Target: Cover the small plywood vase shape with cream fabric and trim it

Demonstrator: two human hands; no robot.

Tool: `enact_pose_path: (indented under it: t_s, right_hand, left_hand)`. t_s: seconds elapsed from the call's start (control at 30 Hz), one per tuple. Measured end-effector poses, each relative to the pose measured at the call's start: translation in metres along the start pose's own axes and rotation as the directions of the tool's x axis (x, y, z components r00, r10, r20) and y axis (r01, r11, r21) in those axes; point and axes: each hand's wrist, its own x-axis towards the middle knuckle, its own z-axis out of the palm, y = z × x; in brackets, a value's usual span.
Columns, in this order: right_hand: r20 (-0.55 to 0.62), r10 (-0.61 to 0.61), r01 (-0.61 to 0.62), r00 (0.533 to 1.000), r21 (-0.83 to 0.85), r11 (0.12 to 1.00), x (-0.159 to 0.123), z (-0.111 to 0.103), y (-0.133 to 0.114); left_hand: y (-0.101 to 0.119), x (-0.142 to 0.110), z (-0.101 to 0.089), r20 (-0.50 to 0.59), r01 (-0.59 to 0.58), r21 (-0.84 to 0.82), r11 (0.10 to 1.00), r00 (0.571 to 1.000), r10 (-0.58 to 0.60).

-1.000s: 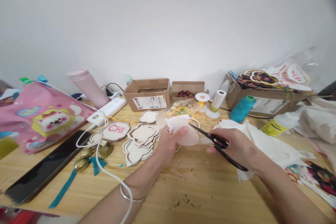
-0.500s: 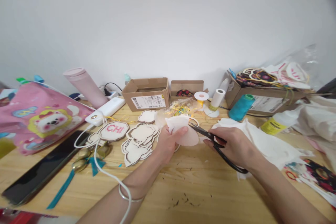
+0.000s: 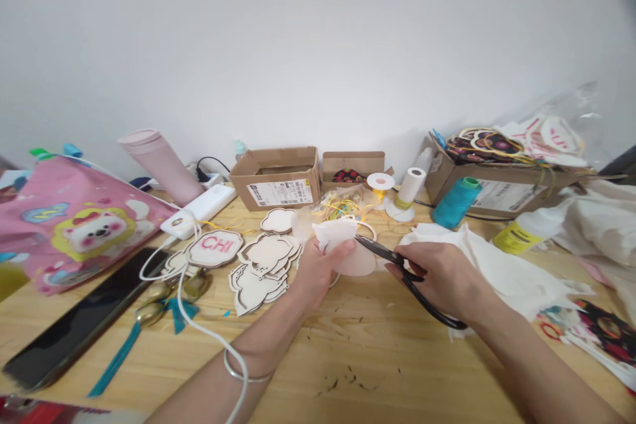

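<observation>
My left hand (image 3: 322,269) pinches a piece of white fabric (image 3: 362,261) with a rounded lower edge, held above the table. Black scissors (image 3: 380,249) are in my right hand (image 3: 440,275), whose fingers wrap the handles. Their blades point left and meet the upper right edge of the fabric; whether they are parted I cannot tell. Left of my left hand lie several pale cloud-shaped wooden pieces (image 3: 267,257) in a loose pile. One similar piece marked with pink "CHI" letters (image 3: 216,248) rests farther left, beside a white cable.
Cardboard boxes (image 3: 275,177) line the wall, with thread spools and a teal thread cone (image 3: 456,203) nearby. White cloth (image 3: 489,264) and a yellow-labelled bottle (image 3: 527,232) lie right. A phone (image 3: 84,318), a pink bag (image 3: 84,222) and a pink tumbler (image 3: 161,165) are left.
Almost nothing differs. Both hands, the fabric and the scissors keep nearly the same place, with only a slight shift in the view.
</observation>
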Motion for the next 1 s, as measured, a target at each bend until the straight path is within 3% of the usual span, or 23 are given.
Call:
enact_pose_path:
  t_s: [1.0]
  right_hand:
    - [-0.036,-0.027,0.025,0.999,-0.039,0.999,-0.0008,0.0025,0.0002]
  left_hand:
    - [-0.0022,0.0013,-0.0019,0.019,-0.012,-0.019,1.0,1.0,0.013]
